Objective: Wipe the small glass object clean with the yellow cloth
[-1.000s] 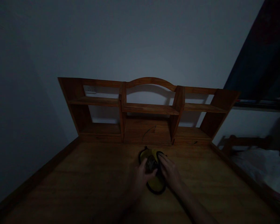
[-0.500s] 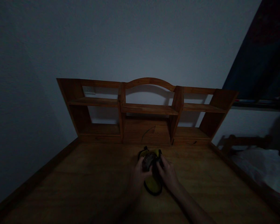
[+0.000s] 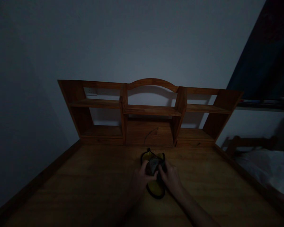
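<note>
In the dim light, an open case (image 3: 156, 189) with a yellow inside and a black edge lies on the wooden desktop. Over its middle is a dark, glossy object (image 3: 153, 164) that catches the light; it may be a pair of sunglasses, but the gloom hides its exact kind. My left hand (image 3: 142, 176) grips this object from the left, thumb along its near side. From the right, my right hand (image 3: 170, 176) has its fingers closed at the object's other side, next to the case's black edge. Part of the case is hidden under both hands.
A wooden shelf unit (image 3: 152, 110) with several compartments runs along the back of the desk (image 3: 97, 176), against a pale wall (image 3: 142, 41). Raised wooden edges border the desk's sides. To the right are a dark window (image 3: 267, 69) and a white cloth or bag (image 3: 267, 167).
The glossy object has tilted and now shows a lighter face. My left thumb has shifted slightly right, and the right fingers sit a little lower on it.
</note>
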The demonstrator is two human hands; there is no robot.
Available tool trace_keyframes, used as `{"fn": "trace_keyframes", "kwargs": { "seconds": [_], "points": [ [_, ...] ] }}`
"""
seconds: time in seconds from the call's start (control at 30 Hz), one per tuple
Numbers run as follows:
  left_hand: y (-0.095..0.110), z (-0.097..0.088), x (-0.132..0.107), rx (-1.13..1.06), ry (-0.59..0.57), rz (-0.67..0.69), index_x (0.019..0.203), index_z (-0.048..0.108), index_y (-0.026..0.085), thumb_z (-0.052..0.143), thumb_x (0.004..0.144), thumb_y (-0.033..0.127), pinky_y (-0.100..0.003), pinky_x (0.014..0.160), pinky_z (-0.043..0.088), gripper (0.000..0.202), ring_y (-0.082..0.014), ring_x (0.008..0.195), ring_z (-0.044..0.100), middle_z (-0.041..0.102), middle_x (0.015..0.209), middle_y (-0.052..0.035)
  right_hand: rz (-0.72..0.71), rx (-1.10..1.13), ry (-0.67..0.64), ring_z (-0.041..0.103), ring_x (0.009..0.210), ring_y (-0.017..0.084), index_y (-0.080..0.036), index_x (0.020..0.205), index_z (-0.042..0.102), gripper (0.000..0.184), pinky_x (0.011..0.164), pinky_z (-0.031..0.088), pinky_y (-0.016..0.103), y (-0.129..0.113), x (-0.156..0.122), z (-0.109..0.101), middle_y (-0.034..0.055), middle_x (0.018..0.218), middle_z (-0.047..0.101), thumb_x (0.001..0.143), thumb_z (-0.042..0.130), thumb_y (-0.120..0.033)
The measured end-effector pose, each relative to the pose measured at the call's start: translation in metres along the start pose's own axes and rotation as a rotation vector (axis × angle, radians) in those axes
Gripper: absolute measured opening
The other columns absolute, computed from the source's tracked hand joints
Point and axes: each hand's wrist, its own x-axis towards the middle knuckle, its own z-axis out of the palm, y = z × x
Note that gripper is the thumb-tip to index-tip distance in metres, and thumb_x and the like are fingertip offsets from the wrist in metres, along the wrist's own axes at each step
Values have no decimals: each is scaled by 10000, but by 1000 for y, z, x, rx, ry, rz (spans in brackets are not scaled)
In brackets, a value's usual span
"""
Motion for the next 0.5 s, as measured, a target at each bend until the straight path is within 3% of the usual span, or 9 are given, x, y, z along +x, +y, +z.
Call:
{"fn": "trace_keyframes", "kwargs": {
  "seconds": [0.17, 0.3, 0.4, 0.5],
  "points": [
    [0, 1, -2, 41, -77, 37, 1048, 581, 183, 667, 655, 398, -238, 541, 515, 456, -189, 631, 668, 705, 755, -36, -336, -274, 108, 635, 914, 258, -109, 1229, 468, 395, 761, 532, 373, 13, -2, 0, 173, 1057, 646, 840, 406, -139],
    [-7, 6, -3, 44, -116, 42, 1053, 587, 163, 696, 608, 339, -234, 523, 507, 490, -181, 589, 648, 692, 680, -28, -623, -403, 78, 579, 1040, 253, -137, 1186, 530, 399, 862, 493, 388, 9, -1, -7, 145, 1086, 643, 823, 382, -64],
    [-10, 9, -3, 13, -101, 51, 1029, 596, 182, 691, 602, 324, -218, 532, 508, 460, -162, 583, 646, 694, 673, -7, -637, -404, 72, 556, 1082, 249, -139, 1194, 533, 423, 895, 476, 389, 7, 0, -9, 141, 1113, 636, 818, 368, -37],
    [-9, 10, -2, -62, -49, 56, 1004, 599, 188, 665, 628, 317, -210, 567, 521, 403, -152, 615, 663, 710, 721, -6, -545, -317, 101, 566, 1076, 256, -140, 1223, 510, 457, 871, 498, 392, 8, 0, -5, 148, 1138, 624, 797, 376, -44]
  ]
}}
